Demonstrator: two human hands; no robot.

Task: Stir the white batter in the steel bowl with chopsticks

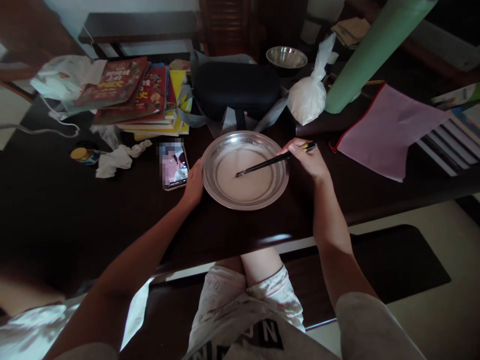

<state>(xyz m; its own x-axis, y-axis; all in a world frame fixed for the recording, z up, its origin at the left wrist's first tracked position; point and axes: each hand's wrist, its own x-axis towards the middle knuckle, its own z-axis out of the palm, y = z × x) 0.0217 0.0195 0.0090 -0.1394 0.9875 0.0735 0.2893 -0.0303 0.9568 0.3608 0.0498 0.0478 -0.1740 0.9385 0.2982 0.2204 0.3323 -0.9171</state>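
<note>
A shiny metal bowl (245,204) rests on the dark table in front of me, with a pale, whitish liquid (240,187) in it. My left hand (194,184) grips the bowl's left side, its fingers partly hidden by the rim. Black chopsticks (264,164) with gold-marked ends are held in my right hand (308,159) over the bowl's right edge. Their tips reach the middle of the liquid. Just left of my left hand lies a phone (174,166) with a lit screen.
Books (123,90) are stacked at the back left, near crumpled tissue (114,161) and a small jar (83,155). Behind the bowl sit a black case (237,87), a tied bag of white powder (308,97) and another metal bowl (287,57). A green cylinder (375,57) and pink cloth (393,130) lie right.
</note>
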